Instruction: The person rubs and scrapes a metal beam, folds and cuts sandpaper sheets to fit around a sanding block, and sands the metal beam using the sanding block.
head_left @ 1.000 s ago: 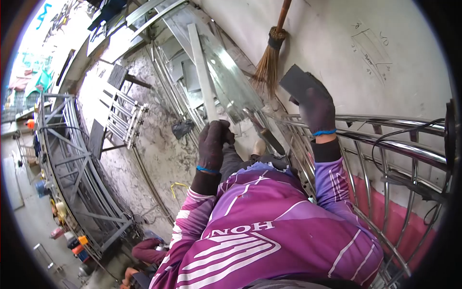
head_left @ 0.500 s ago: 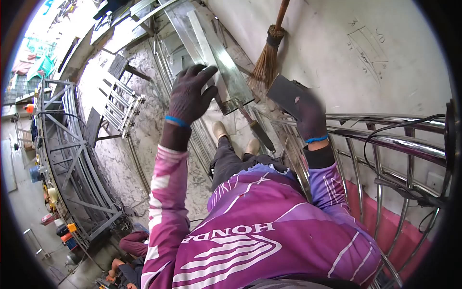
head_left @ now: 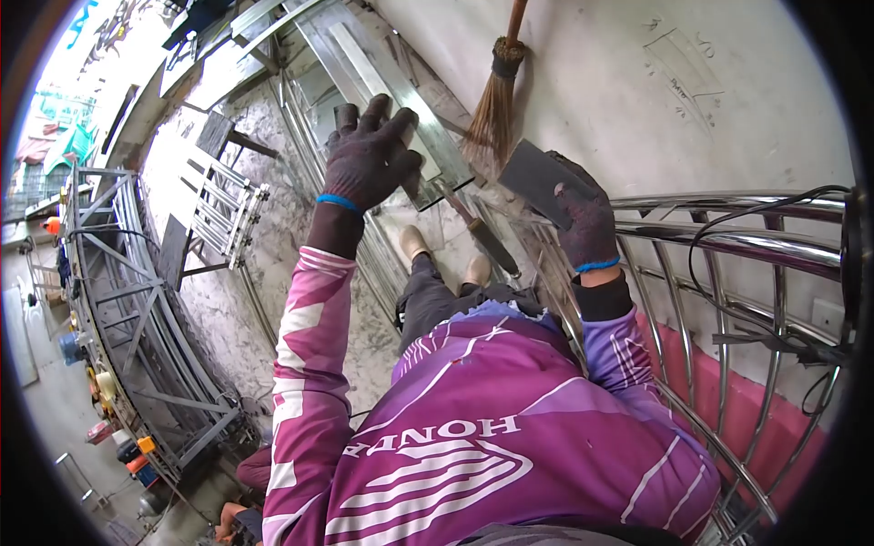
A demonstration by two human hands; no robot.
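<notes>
My left hand (head_left: 371, 162), in a dark knitted glove with a blue cuff edge, is open with its fingers spread. It hovers over or near a long metal bench (head_left: 401, 100), where a pale flat strip (head_left: 364, 77) lies lengthwise; contact cannot be made out. My right hand (head_left: 587, 218), gloved the same way, grips a flat dark grey rectangular piece (head_left: 531, 180), with the bare thumb tip showing on its face. Between the hands, a hand tool with a dark handle (head_left: 493, 248) sticks out past the bench's near end.
A straw broom (head_left: 496, 105) leans by the wall, which bears a pencil sketch (head_left: 685, 77). Shiny metal railings (head_left: 728, 241) stand at my right. To the left are a small metal rack (head_left: 218, 196) and a grey steel frame (head_left: 118, 273). Part of another person (head_left: 238, 519) shows at the lower left.
My left hand has spread its fingers wider and shifted slightly right over the bench. My right hand still holds the dark piece, nearly in place. The view has shifted a little.
</notes>
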